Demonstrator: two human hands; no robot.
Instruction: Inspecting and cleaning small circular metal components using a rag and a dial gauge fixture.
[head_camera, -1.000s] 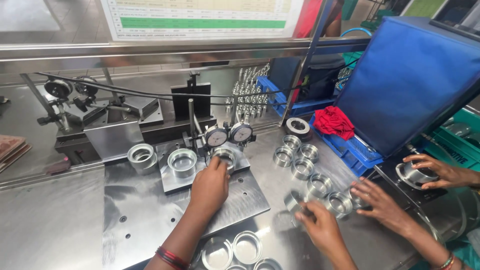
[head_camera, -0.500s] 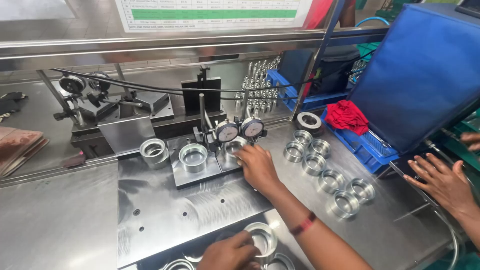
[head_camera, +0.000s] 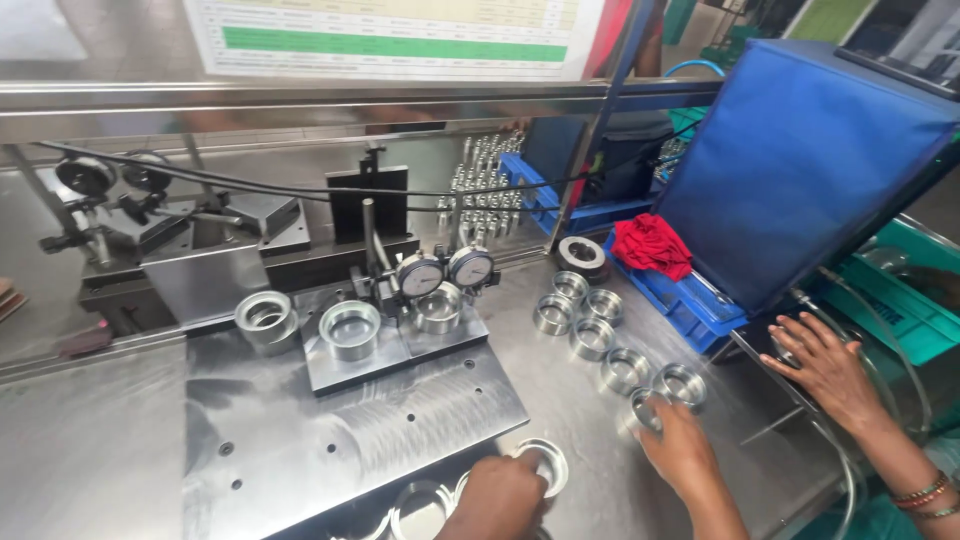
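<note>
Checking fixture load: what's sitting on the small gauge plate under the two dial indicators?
On the gauge plate: one metal ring at its left, another ring seated below the dial indicators. Its contact points are hidden behind the dials.

Am seeing left grip bare, wrist running out of frame at bottom edge. Am seeing right grip bare too, forearm showing uncovered down to frame edge.

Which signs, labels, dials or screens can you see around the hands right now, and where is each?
White printed chart sheet with a green bar: posted on the back wall above the steel shelf.
Two round white-faced dial gauges: side by side on the grey gauge fixture, behind a metal ring.
Big blue fabric-covered box: at right; its cover shows no label.
Dark screen edge: top right corner, mostly cut off.
</note>
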